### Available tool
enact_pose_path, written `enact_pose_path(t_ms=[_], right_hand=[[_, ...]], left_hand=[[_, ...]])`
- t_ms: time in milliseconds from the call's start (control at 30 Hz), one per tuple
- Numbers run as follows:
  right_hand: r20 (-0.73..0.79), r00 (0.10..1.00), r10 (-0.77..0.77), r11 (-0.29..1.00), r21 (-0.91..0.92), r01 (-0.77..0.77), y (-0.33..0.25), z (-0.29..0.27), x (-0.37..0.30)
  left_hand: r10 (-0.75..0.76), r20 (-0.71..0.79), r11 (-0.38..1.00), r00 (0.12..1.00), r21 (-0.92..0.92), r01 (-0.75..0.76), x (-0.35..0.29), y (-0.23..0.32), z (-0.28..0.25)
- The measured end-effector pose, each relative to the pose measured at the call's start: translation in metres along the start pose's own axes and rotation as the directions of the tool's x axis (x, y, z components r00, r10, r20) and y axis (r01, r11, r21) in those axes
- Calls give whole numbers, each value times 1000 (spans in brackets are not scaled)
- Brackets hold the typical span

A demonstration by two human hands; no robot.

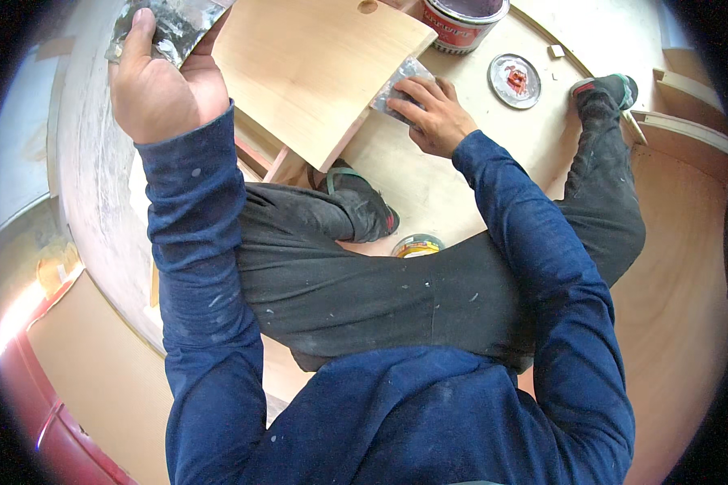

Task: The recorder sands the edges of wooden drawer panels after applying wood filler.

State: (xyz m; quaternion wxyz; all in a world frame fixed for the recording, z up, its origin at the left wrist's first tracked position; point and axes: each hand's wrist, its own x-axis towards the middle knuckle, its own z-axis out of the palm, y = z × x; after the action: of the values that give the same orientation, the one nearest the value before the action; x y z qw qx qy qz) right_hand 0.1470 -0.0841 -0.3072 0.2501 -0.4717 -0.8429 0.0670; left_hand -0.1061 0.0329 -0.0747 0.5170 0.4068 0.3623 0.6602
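Dark, paint-flecked trousers [429, 299] nearest, legs spread, below the pale rectangular wooden panel [323, 73]. Just beyond them, a small round tin with a yellowish label [418, 243], partly hidden by the trousers, below and right of the panel. Black shoe with green trim [360, 206] just off the panel's lower right corner. Right hand [438, 115] at the panel's right edge, fingers bent and clamped over a grey, smeared flat piece [387, 99] against that edge. Left hand [166, 95] left of the panel, raised, clamped on a flat plate smeared black and white [174, 32], thumb on top. Farther out, right of the panel: round grey metal lid [500, 90] bearing a red lump [517, 78]; red-labelled metal can [459, 31] near the panel's upper right corner; small pale wooden block [556, 51] beyond the lid.
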Motion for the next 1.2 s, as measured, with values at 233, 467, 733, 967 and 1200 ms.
enact_pose_path(t_ms=[233, 467, 733, 967, 1200], right_hand=[[3, 1000, 15, 1000, 21, -15, 3, 7, -3], [131, 991, 5, 1000, -5, -4, -4, 3, -11], [38, 999, -6, 999, 46, 4, -11, 8, -3], [48, 999, -8, 1000, -7, 9, -10, 15, -3], [108, 994, 34, 999, -3, -34, -12, 15, -15]], left_hand=[[35, 36, 998, 999, 50, -37, 6, -2, -6], [77, 144, 989, 987, -138, -57, -27, 0, 37], [110, 32, 991, 993, -75, -108, -36, 2, 50], [84, -32, 996, 996, -40, -85, -36, 1, 48], [116, 32, 993, 993, -43, -114, -38, 4, 50]])
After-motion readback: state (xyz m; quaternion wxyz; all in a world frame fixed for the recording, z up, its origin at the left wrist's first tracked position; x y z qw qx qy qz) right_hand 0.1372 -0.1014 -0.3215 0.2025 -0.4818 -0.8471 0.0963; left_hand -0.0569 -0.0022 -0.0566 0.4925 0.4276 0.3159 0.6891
